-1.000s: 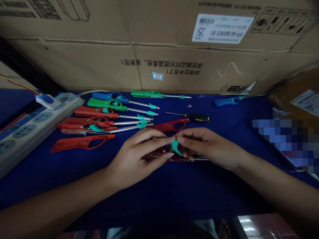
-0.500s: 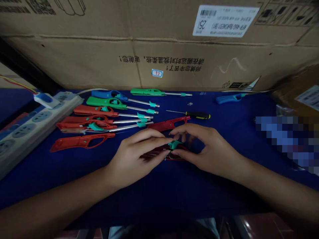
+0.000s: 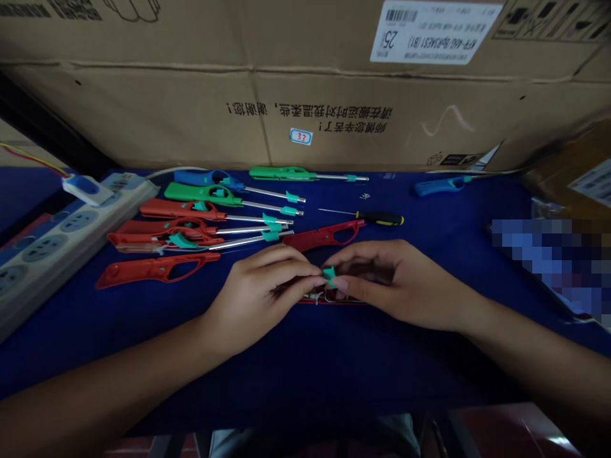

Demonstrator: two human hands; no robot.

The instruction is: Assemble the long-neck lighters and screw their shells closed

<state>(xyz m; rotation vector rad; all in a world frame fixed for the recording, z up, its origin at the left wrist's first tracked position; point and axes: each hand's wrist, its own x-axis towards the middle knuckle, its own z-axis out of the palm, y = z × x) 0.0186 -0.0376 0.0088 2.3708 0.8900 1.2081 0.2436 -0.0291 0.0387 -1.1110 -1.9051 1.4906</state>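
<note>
My left hand [image 3: 265, 296] is closed, with thumb and fingertips pinched at the left edge of a small teal piece [image 3: 329, 275] that looks like tape. From the other side, the thumb and fingers of my right hand [image 3: 403, 286] close on the same piece. Just below my fingertips lies an opened red lighter half [image 3: 341, 301] with wires and inner parts, largely covered by both hands. Behind them rests a separate red handle shell [image 3: 327, 235] with a finger loop.
Several long-nosed lighters [image 3: 205, 194] with teal tape lie at left, beside a red shell [image 3: 153, 270] and a white power strip [image 3: 48, 245]. A screwdriver [image 3: 379, 218], a green lighter [image 3: 281, 173] and a blue handle [image 3: 439, 186] lie farther back. A cardboard box [image 3: 191, 127] stands behind.
My right hand opened and shifted at the teal piece, then closed on it again. My left hand stays nearly in place, its fingers now tighter together. The view has tilted slightly downward.
</note>
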